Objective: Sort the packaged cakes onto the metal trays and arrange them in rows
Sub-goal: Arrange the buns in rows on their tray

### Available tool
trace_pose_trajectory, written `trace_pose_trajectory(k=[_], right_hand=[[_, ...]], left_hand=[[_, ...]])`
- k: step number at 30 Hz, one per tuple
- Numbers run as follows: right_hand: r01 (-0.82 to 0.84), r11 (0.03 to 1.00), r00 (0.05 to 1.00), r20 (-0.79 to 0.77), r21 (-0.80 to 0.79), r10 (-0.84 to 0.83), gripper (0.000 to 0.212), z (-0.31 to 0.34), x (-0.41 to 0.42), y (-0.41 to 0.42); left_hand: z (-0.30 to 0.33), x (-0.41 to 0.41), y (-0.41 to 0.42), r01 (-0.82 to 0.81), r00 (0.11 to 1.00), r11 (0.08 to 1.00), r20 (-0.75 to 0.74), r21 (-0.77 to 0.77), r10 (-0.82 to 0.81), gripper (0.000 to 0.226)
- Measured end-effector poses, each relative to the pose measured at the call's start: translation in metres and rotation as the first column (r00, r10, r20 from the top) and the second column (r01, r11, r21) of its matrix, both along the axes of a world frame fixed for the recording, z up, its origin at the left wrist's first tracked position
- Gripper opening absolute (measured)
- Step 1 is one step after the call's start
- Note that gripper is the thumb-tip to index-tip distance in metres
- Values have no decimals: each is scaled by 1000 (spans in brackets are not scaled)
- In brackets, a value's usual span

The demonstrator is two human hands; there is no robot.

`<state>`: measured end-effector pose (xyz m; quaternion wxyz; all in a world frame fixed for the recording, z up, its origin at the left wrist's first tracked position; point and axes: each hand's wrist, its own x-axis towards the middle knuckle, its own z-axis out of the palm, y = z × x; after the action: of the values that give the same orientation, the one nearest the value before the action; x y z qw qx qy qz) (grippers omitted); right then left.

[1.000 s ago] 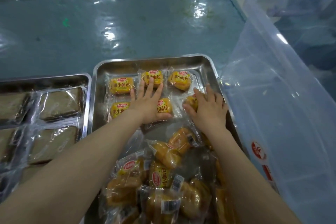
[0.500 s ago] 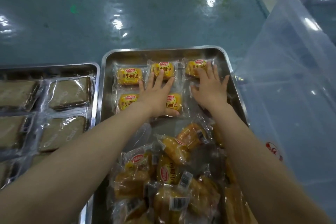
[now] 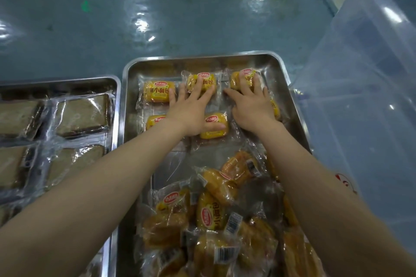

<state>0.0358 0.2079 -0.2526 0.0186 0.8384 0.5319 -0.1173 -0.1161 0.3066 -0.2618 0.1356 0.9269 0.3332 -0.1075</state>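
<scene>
We press our left hand (image 3: 191, 112) flat, fingers spread, on the yellow packaged cakes (image 3: 203, 82) at the far end of the right tray (image 3: 290, 87). Our right hand (image 3: 252, 105) lies open on the far-right cake (image 3: 244, 78), gripping nothing.

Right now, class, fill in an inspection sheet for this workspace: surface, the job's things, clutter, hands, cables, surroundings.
Surface: blue table under glossy clear film.
Job's things: right metal tray holds yellow packaged cakes in two far rows, plus an unsorted heap at the near end; left metal tray holds brown packaged cakes in rows.
Clutter: nothing seen.
Hands: left hand and right hand lie flat, palms down, on the rowed cakes; neither grips anything.
Cables: nothing seen.
Surroundings: clear plastic bin to the right.
</scene>
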Motion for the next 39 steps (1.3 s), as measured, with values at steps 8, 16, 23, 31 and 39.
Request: trace_pose_trajectory(k=[8, 16, 23, 31, 39], right_hand=[[78, 997, 997, -21, -6, -78, 55, 0, 3, 1], [59, 996, 998, -26, 68, -57, 67, 13, 4, -6], [192, 969, 972, -166, 156, -166, 60, 5, 10, -55], [110, 982, 989, -112, 154, -93, 58, -1, -7, -47], [-113, 993, 983, -148, -31, 108, 86, 10, -48, -41]], left_hand=[[15, -11, -4, 7, 989, 1000, 149, 0, -7, 113], [15, -61, 11, -178, 968, 984, 186, 27, 170, 88], [1, -79, 6, -71, 995, 997, 71, 31, 68, 111], [-1, -80, 5, -105, 986, 994, 134, 13, 103, 110], [2, -108, -18, -57, 990, 998, 129, -32, 61, 111]])
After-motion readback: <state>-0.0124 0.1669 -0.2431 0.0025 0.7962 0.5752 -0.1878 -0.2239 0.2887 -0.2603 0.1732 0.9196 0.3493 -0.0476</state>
